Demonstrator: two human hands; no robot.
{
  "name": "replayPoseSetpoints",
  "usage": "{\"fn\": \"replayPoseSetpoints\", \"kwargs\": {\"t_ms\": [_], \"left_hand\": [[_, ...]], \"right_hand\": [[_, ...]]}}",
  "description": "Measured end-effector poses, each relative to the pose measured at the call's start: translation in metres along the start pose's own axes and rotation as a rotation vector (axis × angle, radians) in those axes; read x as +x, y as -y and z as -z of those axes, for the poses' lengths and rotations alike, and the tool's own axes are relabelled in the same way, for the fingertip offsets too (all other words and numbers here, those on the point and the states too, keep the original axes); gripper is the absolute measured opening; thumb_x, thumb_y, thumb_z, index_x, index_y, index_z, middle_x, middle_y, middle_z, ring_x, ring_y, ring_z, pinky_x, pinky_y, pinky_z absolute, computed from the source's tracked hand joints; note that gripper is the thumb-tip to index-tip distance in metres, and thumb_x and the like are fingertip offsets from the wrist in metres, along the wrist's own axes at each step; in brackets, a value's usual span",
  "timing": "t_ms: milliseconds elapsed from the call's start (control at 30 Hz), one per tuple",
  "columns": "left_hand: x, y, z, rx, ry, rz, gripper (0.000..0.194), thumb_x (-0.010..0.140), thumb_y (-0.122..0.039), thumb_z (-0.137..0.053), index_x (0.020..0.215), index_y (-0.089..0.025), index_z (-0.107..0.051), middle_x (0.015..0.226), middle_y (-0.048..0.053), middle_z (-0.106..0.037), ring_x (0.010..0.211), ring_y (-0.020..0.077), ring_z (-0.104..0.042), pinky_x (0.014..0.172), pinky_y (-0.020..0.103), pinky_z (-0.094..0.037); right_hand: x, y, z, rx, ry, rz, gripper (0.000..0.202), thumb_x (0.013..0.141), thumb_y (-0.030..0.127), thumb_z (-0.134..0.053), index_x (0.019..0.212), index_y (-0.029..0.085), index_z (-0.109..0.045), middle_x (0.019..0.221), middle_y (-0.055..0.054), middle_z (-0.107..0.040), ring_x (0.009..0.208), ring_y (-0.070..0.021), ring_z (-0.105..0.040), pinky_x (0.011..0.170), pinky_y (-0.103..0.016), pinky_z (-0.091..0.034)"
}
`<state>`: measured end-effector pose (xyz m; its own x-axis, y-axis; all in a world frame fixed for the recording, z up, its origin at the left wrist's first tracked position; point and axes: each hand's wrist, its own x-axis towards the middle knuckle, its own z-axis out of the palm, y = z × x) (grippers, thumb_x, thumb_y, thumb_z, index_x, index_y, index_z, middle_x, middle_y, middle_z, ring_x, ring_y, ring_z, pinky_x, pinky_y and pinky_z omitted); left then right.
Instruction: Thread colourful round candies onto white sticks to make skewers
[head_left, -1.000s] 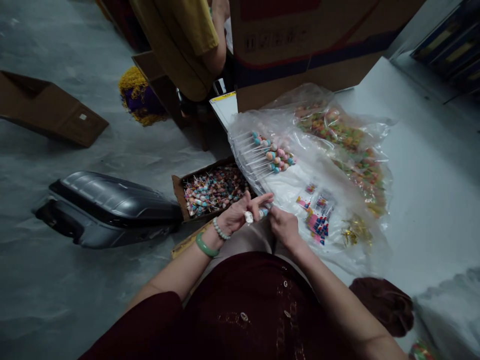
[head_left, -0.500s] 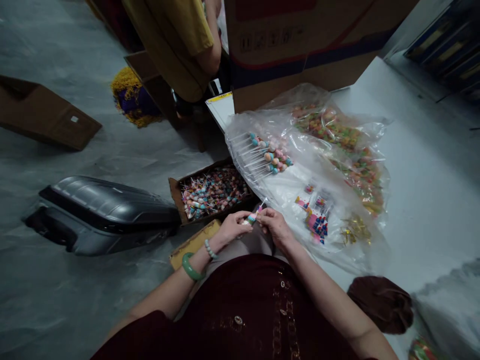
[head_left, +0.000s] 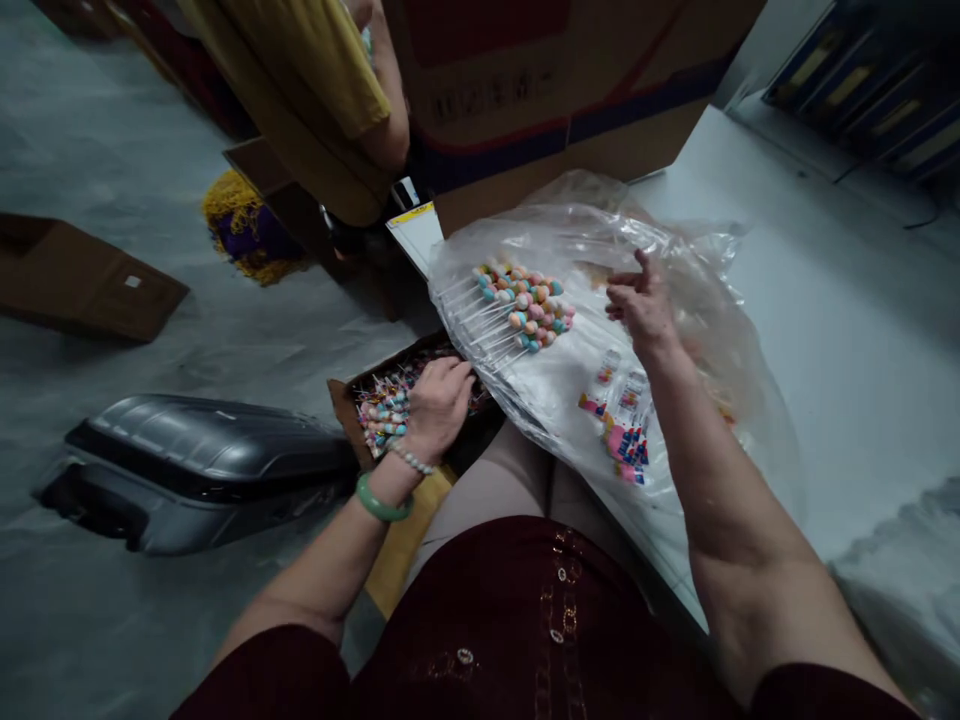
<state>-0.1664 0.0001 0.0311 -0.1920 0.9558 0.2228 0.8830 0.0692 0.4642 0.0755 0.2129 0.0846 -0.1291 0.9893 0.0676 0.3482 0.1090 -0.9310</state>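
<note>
My left hand (head_left: pixel 439 405), with a bead bracelet and a green bangle on its wrist, is over the open box of wrapped candy sticks (head_left: pixel 384 408). Its fingers are bent downward, and whatever may be in them is hidden. Above the clear plastic sheet (head_left: pixel 574 385), my right hand (head_left: pixel 641 305) is raised with its fingers apart and nothing in them. Between the hands, a bunch of marshmallow-like candy sticks (head_left: pixel 529 305) lies on the plastic, white sticks pointing left. Small printed wrappers (head_left: pixel 628 440) lie nearer to me on the same plastic.
A grey suitcase (head_left: pixel 210 450) lies left of the candy box. A large cardboard carton (head_left: pixel 555 90) stands at the back of the white table (head_left: pixel 825 300). Beside it is a person in a yellow top (head_left: pixel 315 90). Another cardboard box (head_left: pixel 82 280) is at far left.
My hands have parted from the candy stick they held together. The left went to the box, the right moved up and right over the plastic. More sticks show in the bunch.
</note>
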Motion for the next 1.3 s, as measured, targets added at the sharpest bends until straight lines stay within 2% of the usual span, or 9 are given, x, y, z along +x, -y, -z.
{"fn": "replayPoseSetpoints", "kwargs": {"t_ms": [167, 267, 400, 500, 633, 767, 867, 1067, 1300], "left_hand": [[0.076, -0.038, -0.010, 0.139, -0.066, -0.054, 0.032, 0.094, -0.026, -0.041, 0.117, -0.022, -0.064, 0.131, 0.013, -0.059, 0.120, 0.0307, -0.049, 0.099, 0.045, -0.036], [0.106, -0.034, -0.023, 0.163, 0.035, 0.040, 0.027, 0.094, -0.027, -0.044, 0.105, -0.016, -0.066, 0.112, 0.015, -0.066, 0.112, 0.0315, -0.053, 0.097, 0.046, -0.035], [0.114, -0.020, -0.034, 0.084, 0.050, 0.133, 0.029, 0.095, -0.027, -0.042, 0.085, -0.016, -0.067, 0.090, 0.013, -0.068, 0.097, 0.0279, -0.059, 0.092, 0.044, -0.036], [0.096, -0.017, -0.033, -0.062, -0.039, 0.214, 0.029, 0.094, -0.033, -0.044, 0.083, -0.019, -0.067, 0.079, 0.008, -0.067, 0.082, 0.0225, -0.061, 0.080, 0.035, -0.041], [0.041, -0.037, -0.034, -0.495, -0.091, 0.421, 0.030, 0.091, -0.041, -0.047, 0.079, -0.019, -0.065, 0.060, -0.001, -0.057, 0.060, 0.0142, -0.054, 0.060, 0.025, -0.039], [-0.030, -0.076, -0.048, -0.892, 0.065, 0.581, 0.031, 0.089, -0.045, -0.047, 0.083, -0.019, -0.062, 0.058, -0.004, -0.054, 0.047, 0.0095, -0.046, 0.050, 0.022, -0.036], [-0.063, -0.098, -0.060, -0.965, 0.171, 0.598, 0.029, 0.087, -0.044, -0.050, 0.075, -0.019, -0.057, 0.056, -0.005, -0.051, 0.045, 0.0080, -0.044, 0.048, 0.020, -0.035], [-0.066, -0.103, -0.067, -1.008, 0.589, 0.491, 0.028, 0.077, -0.038, -0.061, 0.062, -0.017, -0.053, 0.052, -0.003, -0.053, 0.044, 0.0084, -0.049, 0.047, 0.020, -0.039], [-0.076, -0.131, -0.084, -0.783, 0.631, 0.422, 0.031, 0.080, -0.034, -0.053, 0.054, -0.019, -0.048, 0.047, -0.002, -0.052, 0.042, 0.0089, -0.048, 0.045, 0.020, -0.036]], "right_hand": [[-0.008, 0.003, -0.013, 0.130, -0.047, -0.197, 0.075, 0.073, 0.006, -0.059, 0.143, 0.010, -0.033, 0.076, 0.001, -0.064, 0.044, -0.0072, -0.052, 0.045, -0.022, -0.035], [-0.014, -0.007, -0.013, 0.151, -0.023, -0.241, 0.069, 0.065, 0.010, -0.063, 0.132, 0.011, -0.046, 0.072, 0.002, -0.065, 0.042, -0.0080, -0.051, 0.042, -0.021, -0.034], [-0.025, -0.016, -0.006, 0.148, 0.040, -0.238, 0.043, 0.060, 0.020, -0.066, 0.102, 0.014, -0.063, 0.064, 0.004, -0.063, 0.043, -0.0079, -0.051, 0.042, -0.021, -0.034], [-0.047, -0.014, -0.012, 0.121, 0.097, -0.254, 0.029, 0.058, 0.025, -0.067, 0.084, 0.014, -0.067, 0.057, 0.004, -0.059, 0.044, -0.0083, -0.050, 0.043, -0.021, -0.034], [-0.095, -0.004, -0.039, 0.209, 0.213, -0.297, 0.025, 0.061, 0.033, -0.065, 0.080, 0.016, -0.069, 0.068, 0.000, -0.068, 0.051, -0.0097, -0.053, 0.049, -0.023, -0.040], [-0.144, -0.007, -0.070, 0.408, 0.259, -0.420, 0.028, 0.065, 0.041, -0.065, 0.081, 0.017, -0.068, 0.073, -0.002, -0.071, 0.059, -0.0119, -0.058, 0.056, -0.024, -0.043], [-0.171, -0.019, -0.078, 0.459, 0.149, -0.510, 0.022, 0.063, 0.040, -0.066, 0.066, 0.018, -0.063, 0.062, 0.001, -0.065, 0.052, -0.0100, -0.051, 0.052, -0.023, -0.039], [-0.199, -0.047, -0.044, 0.476, 0.076, -0.600, 0.019, 0.056, 0.035, -0.069, 0.062, 0.018, -0.061, 0.052, 0.003, -0.057, 0.046, -0.0097, -0.045, 0.048, -0.024, -0.035], [-0.221, -0.058, -0.023, 0.548, -0.008, -0.664, 0.024, 0.055, 0.036, -0.072, 0.069, 0.018, -0.066, 0.061, -0.001, -0.065, 0.056, -0.0144, -0.056, 0.053, -0.025, -0.040]]}}
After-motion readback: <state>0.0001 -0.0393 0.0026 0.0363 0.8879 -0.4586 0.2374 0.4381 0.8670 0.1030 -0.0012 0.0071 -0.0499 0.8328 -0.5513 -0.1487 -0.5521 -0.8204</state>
